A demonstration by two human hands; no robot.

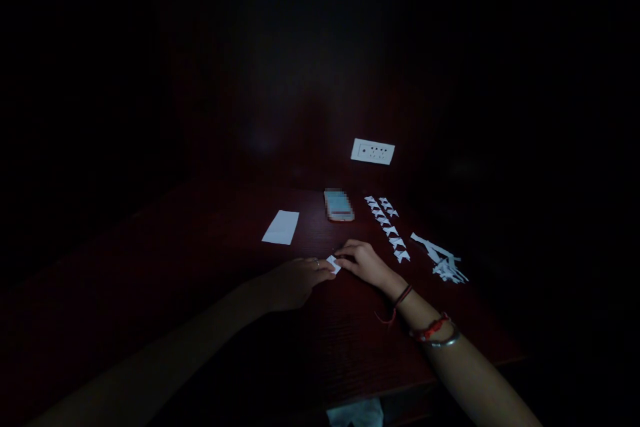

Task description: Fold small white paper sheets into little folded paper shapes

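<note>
My left hand (295, 280) and right hand (363, 261) both pinch a small white folded paper piece (333, 265), fingers closed on it, low on the dark red table (200, 267), near rows of folded paper shapes (387, 227).

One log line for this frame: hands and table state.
left hand: pinching small paper | right hand: pinching same paper | table: white sheet, phone, folded pieces, paper strips | light: very dim
</note>
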